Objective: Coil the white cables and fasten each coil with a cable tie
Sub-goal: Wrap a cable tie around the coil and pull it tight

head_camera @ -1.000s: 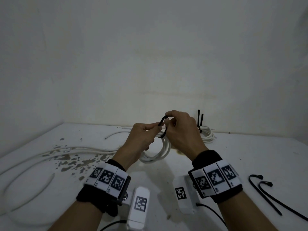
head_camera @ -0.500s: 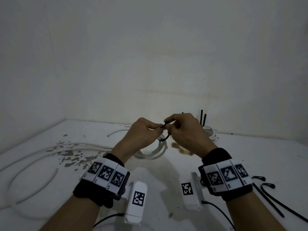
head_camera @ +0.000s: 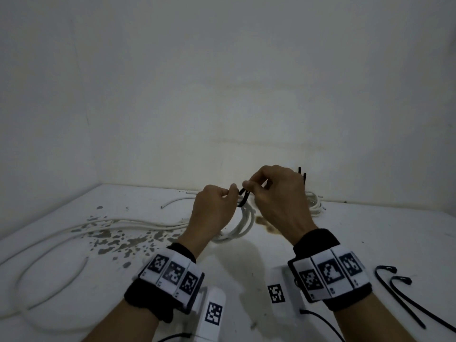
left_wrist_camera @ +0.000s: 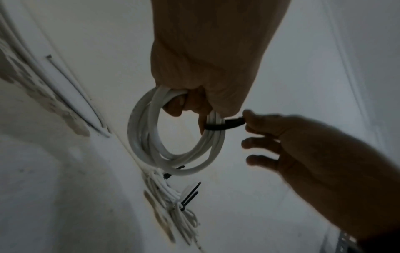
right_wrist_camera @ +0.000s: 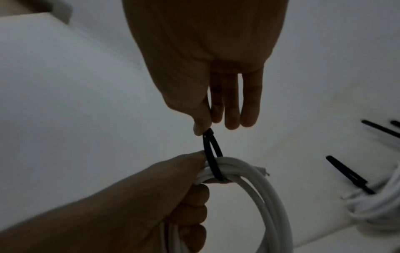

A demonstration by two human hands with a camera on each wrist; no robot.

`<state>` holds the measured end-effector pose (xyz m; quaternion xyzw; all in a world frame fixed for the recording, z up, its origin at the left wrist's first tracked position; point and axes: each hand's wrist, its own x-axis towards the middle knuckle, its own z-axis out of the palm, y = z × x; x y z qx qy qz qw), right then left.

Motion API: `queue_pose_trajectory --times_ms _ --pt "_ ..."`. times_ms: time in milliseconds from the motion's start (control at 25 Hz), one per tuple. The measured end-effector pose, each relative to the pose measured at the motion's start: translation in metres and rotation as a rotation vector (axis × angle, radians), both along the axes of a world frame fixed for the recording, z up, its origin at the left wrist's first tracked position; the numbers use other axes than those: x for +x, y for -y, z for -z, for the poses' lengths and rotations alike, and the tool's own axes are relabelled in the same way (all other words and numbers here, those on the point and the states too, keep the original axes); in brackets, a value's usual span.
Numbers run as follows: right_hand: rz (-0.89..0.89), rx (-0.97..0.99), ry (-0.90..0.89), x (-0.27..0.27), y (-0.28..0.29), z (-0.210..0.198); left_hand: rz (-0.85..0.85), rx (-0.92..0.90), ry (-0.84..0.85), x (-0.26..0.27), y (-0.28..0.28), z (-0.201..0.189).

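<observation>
The coil (head_camera: pixel 240 224) is up off the tabletop (head_camera: pixel 370 233), hanging from your left hand (head_camera: pixel 212 211), whose fingers curl tight round the bundled white turns at the top. A black tie (head_camera: pixel 243 197) loops round those turns just beside your left knuckles, and the loop stands slack, with a gap between the strap and the cable. Your right hand (head_camera: pixel 276 196) pinches the top of that tie between thumb and forefinger; in the right wrist view the other fingers hang straight down, touching nothing.

Behind your right hand, against the wall, a finished coil (head_camera: pixel 314 204) lies on the tabletop with two black tie tails (head_camera: pixel 302 175) sticking up from it. Off to your left, loose cables (head_camera: pixel 123 224) trail across the tabletop, running over a patch of dark flaked spots (head_camera: pixel 118 243), and one long run bends into a wide curve near the left edge. To your right, two spare ties (head_camera: pixel 399 294) lie side by side, heads hooked, well apart from the coil. Both wrists wear black bands with printed marker squares.
</observation>
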<state>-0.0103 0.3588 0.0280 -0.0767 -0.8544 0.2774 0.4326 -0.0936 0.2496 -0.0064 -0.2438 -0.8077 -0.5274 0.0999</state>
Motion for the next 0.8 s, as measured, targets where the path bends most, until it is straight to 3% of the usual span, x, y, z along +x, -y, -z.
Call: queue_pose_trajectory --times_ms 160,320,400,600,800 --pt "-0.100 0.242 0.023 0.002 0.018 0.002 -0.104 0.069 -0.108 -0.008 0.007 0.000" --pt "-0.304 0.274 0.083 0.009 0.040 0.010 -0.139 0.183 0.078 -0.031 0.021 0.004" --pt "-0.316 0.190 0.050 0.014 0.043 0.008 -0.085 0.205 0.134 -0.028 0.023 0.005" --pt "-0.135 -0.345 -0.245 0.013 0.017 -0.015 0.154 0.165 0.060 -0.002 0.008 0.002" --pt "-0.086 -0.319 -0.238 0.016 0.016 -0.015 0.218 0.107 0.048 0.009 0.008 0.002"
